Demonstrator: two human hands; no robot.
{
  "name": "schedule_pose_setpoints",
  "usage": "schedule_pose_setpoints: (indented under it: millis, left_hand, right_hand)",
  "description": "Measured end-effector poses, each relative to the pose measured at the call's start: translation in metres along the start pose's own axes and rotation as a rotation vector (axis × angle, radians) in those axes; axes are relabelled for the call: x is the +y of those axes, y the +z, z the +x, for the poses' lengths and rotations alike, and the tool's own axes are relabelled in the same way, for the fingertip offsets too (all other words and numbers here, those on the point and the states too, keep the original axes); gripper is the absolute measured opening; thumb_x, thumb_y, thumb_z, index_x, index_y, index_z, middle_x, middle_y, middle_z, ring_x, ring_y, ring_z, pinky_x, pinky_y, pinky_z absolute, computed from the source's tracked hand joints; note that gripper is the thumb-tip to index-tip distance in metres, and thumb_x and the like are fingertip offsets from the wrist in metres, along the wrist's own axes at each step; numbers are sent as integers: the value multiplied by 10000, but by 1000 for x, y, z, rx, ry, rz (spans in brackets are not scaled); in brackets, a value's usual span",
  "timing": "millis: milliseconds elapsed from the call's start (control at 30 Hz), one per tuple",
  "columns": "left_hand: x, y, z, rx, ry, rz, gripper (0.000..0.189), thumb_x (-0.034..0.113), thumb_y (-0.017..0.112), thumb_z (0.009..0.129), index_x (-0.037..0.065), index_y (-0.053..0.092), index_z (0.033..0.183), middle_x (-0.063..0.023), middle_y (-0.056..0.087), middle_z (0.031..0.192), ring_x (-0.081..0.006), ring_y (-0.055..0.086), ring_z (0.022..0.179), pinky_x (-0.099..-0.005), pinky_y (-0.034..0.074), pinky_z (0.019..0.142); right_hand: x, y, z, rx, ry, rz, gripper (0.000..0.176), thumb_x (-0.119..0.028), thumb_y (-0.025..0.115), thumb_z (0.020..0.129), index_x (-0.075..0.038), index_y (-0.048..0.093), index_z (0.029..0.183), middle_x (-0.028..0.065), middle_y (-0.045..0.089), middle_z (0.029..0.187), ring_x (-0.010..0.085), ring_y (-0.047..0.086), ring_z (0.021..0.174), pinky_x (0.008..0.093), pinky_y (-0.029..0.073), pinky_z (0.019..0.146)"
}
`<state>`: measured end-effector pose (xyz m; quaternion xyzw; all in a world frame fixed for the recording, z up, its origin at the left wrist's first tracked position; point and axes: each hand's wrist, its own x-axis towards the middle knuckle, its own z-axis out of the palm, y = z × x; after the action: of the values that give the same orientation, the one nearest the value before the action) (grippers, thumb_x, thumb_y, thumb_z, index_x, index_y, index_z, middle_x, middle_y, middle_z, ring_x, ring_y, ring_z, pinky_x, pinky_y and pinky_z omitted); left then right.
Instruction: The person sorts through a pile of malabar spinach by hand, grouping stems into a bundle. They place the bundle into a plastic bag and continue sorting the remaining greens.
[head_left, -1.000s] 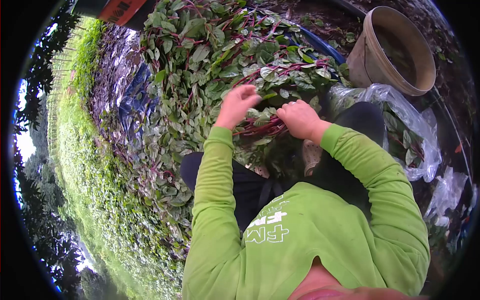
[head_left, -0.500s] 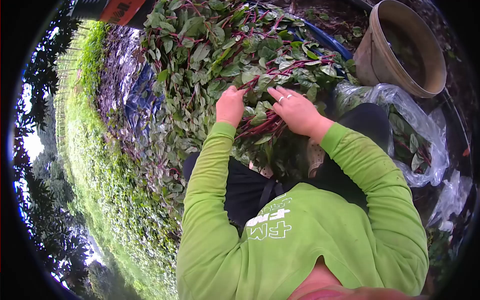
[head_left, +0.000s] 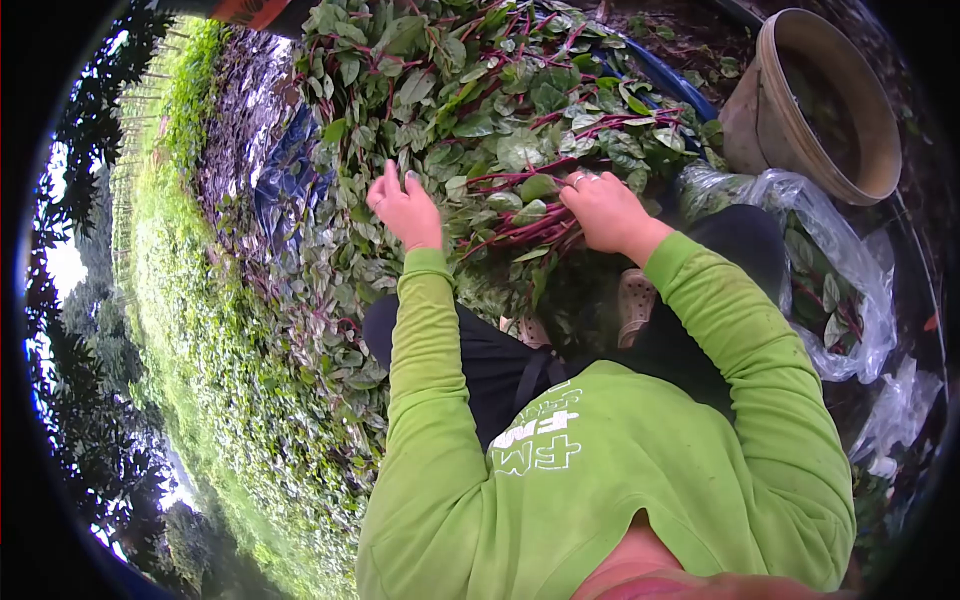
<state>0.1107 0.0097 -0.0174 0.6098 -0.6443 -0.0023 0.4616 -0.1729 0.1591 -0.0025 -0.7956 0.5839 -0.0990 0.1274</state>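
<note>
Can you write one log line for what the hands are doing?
left hand: open over leaves | right hand: gripping red stems

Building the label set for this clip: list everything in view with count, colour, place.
heap of green-leaved, red-stemmed cut vines: one, green and red, top centre
bundle of red stems: one, red, under the right hand
round tan plastic bucket: one, tan, top right
clear plastic bag holding leaves: one, transparent, right side
blue plastic sheet: one, blue, left of the heap, partly under leaves
orange-and-black object: one, top left, cut off by the frame
pale perforated shoes: two, cream, below the bundle
lime-green sweatshirt: one, bottom centre
left hand: fingers spread, over the heap's left side
right hand: ring on one finger, closed on the bundle
</note>
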Motion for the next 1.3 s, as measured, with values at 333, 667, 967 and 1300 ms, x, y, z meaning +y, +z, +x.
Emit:
schedule_pose_setpoints:
  millis: [333,667,967,1300]
  left_hand:
    - [60,16,-63,-613,-12,312,332,428,765,844,119,811,958,-85,731,967,-287,678,984,-437,507,869]
    - [44,-2,-81,-760,136,-10,179,188,698,863,76,786,971,-155,705,906,-353,661,885,-438,516,796]
    - [4,-71,-8,-242,291,600,253,316,646,927,130,817,948,-94,740,958,-283,627,1043,-476,427,940]
    - [66,-2,-95,-817,-284,-151,333,408,674,931,97,793,917,-128,743,919,-367,665,824,-480,436,932]
  right_hand:
    - [-7,-7,-2,75,-103,-66,353,-65,682,764,-50,644,1115,169,609,1267,321,594,1186,429,446,963]
    - [-15,-2,-5,66,-139,-1,244,-63,649,788,-55,646,1032,151,635,1173,316,641,1073,413,470,924]
    - [-21,-9,-4,74,-260,-141,217,-103,654,803,-94,651,1020,86,647,1121,243,641,1056,375,458,920]
    - [-28,0,-6,90,-311,-125,180,-140,651,815,-113,623,991,67,616,1003,228,639,981,370,455,870]
